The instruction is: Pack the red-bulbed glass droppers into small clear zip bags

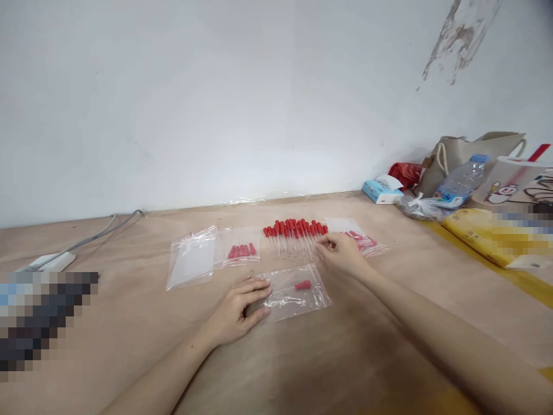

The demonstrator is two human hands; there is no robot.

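Observation:
A clear zip bag [283, 308] lies flat on the table, with one red-bulbed dropper [303, 285] inside. My left hand [242, 308] rests over the bag's left edge, fingers and thumb spread apart. Behind the bag is a pile of glass droppers with red rubber bulbs [294, 226]. My right hand [341, 251] is at the pile's right edge, thumb and forefinger pinched on a dropper's glass stem; the fingers partly hide it. Left of the pile lie a bag holding several droppers [242, 251] and a white-looking flat bag [192, 259]. Another bag of droppers [375, 245] is partly behind my right hand.
At the right stand a tissue pack [382, 190], a plastic bottle [462, 181], a paper bag [475, 147], a cup [514, 181] and a yellow packet [479, 233]. On the left, a grey cable [103, 231] runs to a white power strip [54, 262]. A wall borders the table's far edge.

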